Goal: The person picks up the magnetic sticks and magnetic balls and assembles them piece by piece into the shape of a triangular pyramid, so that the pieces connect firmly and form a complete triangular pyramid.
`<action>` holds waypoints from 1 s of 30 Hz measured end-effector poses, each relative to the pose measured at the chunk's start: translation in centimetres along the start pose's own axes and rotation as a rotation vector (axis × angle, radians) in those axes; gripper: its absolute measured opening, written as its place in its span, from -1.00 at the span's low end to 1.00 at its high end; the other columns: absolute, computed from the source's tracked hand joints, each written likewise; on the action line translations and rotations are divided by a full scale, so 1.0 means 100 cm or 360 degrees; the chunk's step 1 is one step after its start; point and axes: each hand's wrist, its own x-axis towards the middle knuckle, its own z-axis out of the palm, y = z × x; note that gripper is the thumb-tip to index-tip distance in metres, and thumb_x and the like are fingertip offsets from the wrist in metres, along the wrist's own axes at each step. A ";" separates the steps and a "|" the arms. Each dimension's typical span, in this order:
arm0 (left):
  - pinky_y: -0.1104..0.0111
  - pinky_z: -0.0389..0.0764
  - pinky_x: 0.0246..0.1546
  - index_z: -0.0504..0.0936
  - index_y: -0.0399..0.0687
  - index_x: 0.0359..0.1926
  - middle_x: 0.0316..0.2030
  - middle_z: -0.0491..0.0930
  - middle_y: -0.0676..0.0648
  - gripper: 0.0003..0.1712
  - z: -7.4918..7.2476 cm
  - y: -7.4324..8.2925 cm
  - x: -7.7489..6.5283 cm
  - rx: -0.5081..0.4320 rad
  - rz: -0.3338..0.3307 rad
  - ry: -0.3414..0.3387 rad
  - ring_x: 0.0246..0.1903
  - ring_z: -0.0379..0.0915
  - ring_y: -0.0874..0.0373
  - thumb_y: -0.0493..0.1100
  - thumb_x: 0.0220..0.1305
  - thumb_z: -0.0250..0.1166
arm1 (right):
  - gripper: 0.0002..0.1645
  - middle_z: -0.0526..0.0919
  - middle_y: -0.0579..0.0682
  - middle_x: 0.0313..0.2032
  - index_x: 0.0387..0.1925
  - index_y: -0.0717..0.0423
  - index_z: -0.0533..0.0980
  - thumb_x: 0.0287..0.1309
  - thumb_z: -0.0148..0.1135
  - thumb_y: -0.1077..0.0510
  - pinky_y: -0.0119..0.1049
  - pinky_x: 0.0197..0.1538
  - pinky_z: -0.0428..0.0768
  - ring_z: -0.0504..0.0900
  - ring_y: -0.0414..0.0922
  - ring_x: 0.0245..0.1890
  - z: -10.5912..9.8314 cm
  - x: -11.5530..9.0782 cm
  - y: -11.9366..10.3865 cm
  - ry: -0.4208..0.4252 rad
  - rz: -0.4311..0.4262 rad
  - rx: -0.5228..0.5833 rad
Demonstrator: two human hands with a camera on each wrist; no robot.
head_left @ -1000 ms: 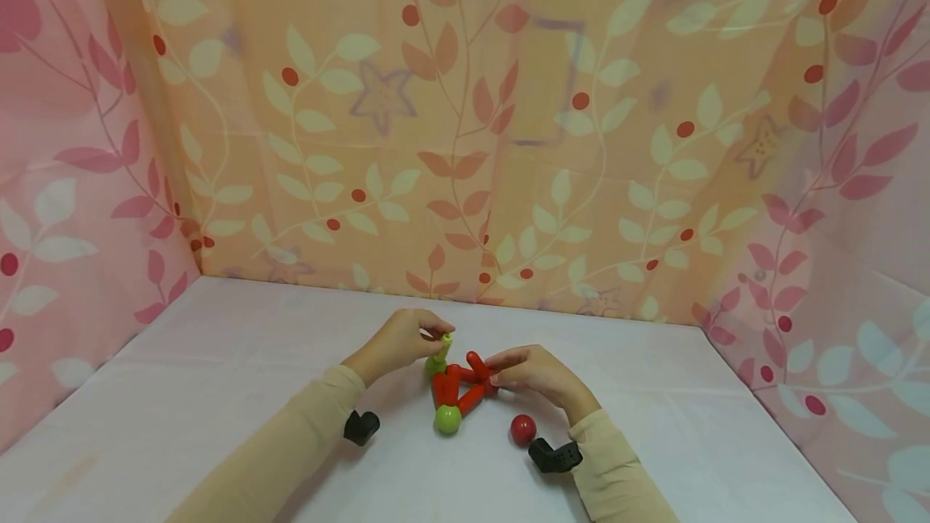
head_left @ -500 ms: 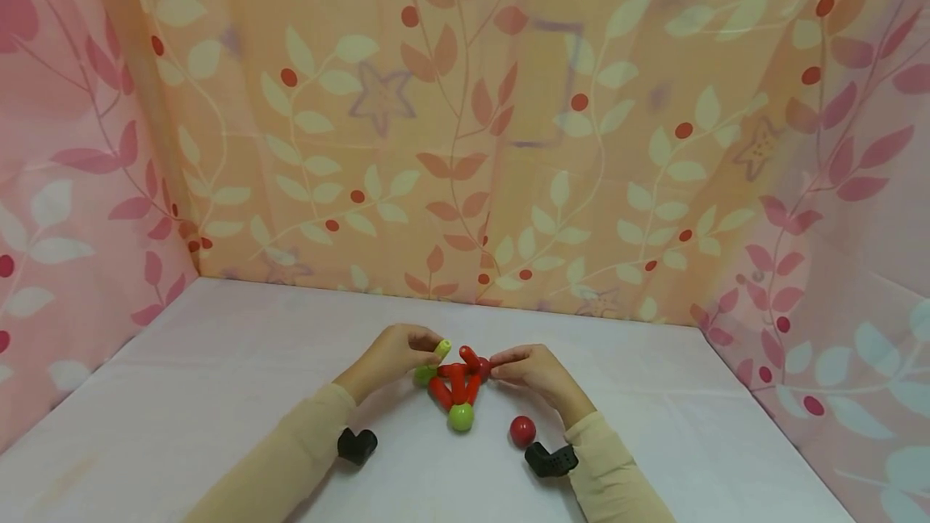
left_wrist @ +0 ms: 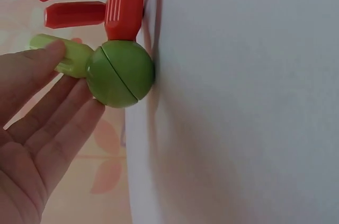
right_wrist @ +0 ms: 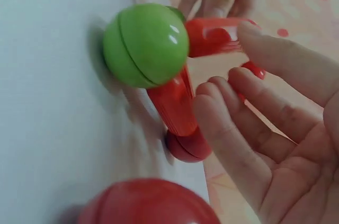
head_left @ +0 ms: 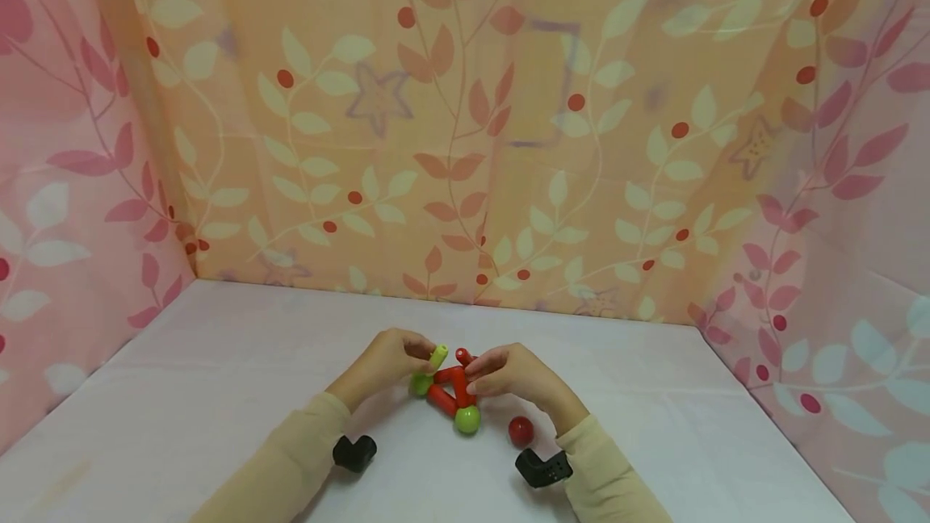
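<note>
A magnetic rod-and-ball frame stands on the table, red rods joining two green balls and a red ball (right_wrist: 189, 147). My left hand (head_left: 387, 363) pinches a light green rod (left_wrist: 74, 57) that sticks up from the left green ball (left_wrist: 121, 74), thumb on one side and fingers behind. From the front green ball (head_left: 468, 420) a red rod (head_left: 461, 386) leans up. My right hand (head_left: 519, 376) is beside this rod, its thumb tip over the rod's upper end in the right wrist view and its other fingers loosely bent. Whether the thumb touches cannot be told.
A loose red ball (head_left: 521, 431) lies on the white tabletop (head_left: 436, 483), near the right wrist's black camera mount (head_left: 543, 468). Another black mount (head_left: 354, 453) hangs at the left wrist. Patterned cloth (head_left: 450, 144) walls the back and both sides.
The frame has turned, its left green ball shifting left and its front one right, with my left hand. My right hand has moved from the red corner ball to the front red rod.
</note>
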 end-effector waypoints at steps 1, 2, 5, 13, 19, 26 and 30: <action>0.20 0.63 0.04 0.78 -0.07 -0.17 -0.26 0.76 0.00 -0.75 0.000 0.001 -0.001 -0.0004 -0.0007 0.0004 -0.18 0.62 0.19 -0.25 0.06 0.51 | -0.66 0.77 0.04 -0.17 -0.12 0.21 0.69 0.05 0.48 0.16 -0.24 -0.06 0.71 0.71 -0.18 -0.23 0.002 0.000 -0.001 -0.0029 -0.0006 -0.0013; 0.20 0.63 0.03 0.78 -0.08 -0.18 -0.26 0.76 0.00 -0.75 0.001 0.001 -0.002 -0.0001 -0.0008 0.0007 -0.19 0.62 0.19 -0.25 0.06 0.51 | -0.66 0.77 0.03 -0.18 -0.12 0.21 0.68 0.04 0.48 0.18 -0.25 -0.07 0.70 0.71 -0.19 -0.23 0.003 -0.001 -0.002 -0.0046 -0.0004 -0.0029; 0.20 0.63 0.03 0.78 -0.06 -0.18 -0.27 0.76 0.02 -0.76 0.002 0.002 -0.004 0.0007 -0.0021 0.0006 -0.20 0.61 0.20 -0.25 0.06 0.51 | -0.66 0.76 0.02 -0.21 -0.11 0.21 0.67 0.03 0.49 0.21 -0.27 -0.08 0.70 0.69 -0.20 -0.25 0.006 -0.001 -0.004 -0.0070 0.0003 -0.0075; 0.20 0.64 -0.01 0.79 -0.09 -0.19 -0.29 0.76 0.00 -0.77 0.001 0.003 -0.008 0.0047 0.0004 0.0013 -0.22 0.60 0.19 -0.26 0.06 0.51 | -0.67 0.76 0.04 -0.19 -0.09 0.20 0.68 0.07 0.44 0.20 -0.27 -0.08 0.68 0.65 -0.20 -0.23 0.006 0.000 -0.004 -0.0090 -0.0063 -0.0142; 0.18 0.62 0.01 0.79 -0.09 -0.19 -0.30 0.76 0.01 -0.78 0.001 0.004 -0.008 0.0100 0.0075 0.0002 -0.21 0.60 0.19 -0.25 0.08 0.49 | -0.68 0.76 0.02 -0.13 -0.08 0.14 0.70 0.09 0.43 0.16 -0.25 -0.06 0.68 0.65 -0.18 -0.19 0.004 0.003 -0.001 -0.0026 -0.0063 -0.0164; 0.16 0.61 0.04 0.79 -0.07 -0.18 -0.29 0.76 0.03 -0.78 0.003 0.006 -0.010 0.0113 0.0077 -0.0037 -0.19 0.60 0.19 -0.24 0.09 0.49 | -0.65 0.76 0.06 -0.13 -0.06 0.19 0.68 0.09 0.44 0.17 -0.22 -0.03 0.67 0.65 -0.17 -0.15 0.004 0.003 0.002 0.0014 -0.0086 -0.0173; 0.17 0.62 0.01 0.79 -0.08 -0.18 -0.29 0.75 0.03 -0.79 0.004 0.007 -0.011 0.0119 0.0067 -0.0040 -0.21 0.59 0.19 -0.25 0.09 0.49 | -0.66 0.76 0.04 -0.14 -0.08 0.16 0.69 0.08 0.45 0.17 -0.20 -0.01 0.66 0.64 -0.17 -0.15 0.006 0.003 0.002 0.0072 -0.0069 -0.0180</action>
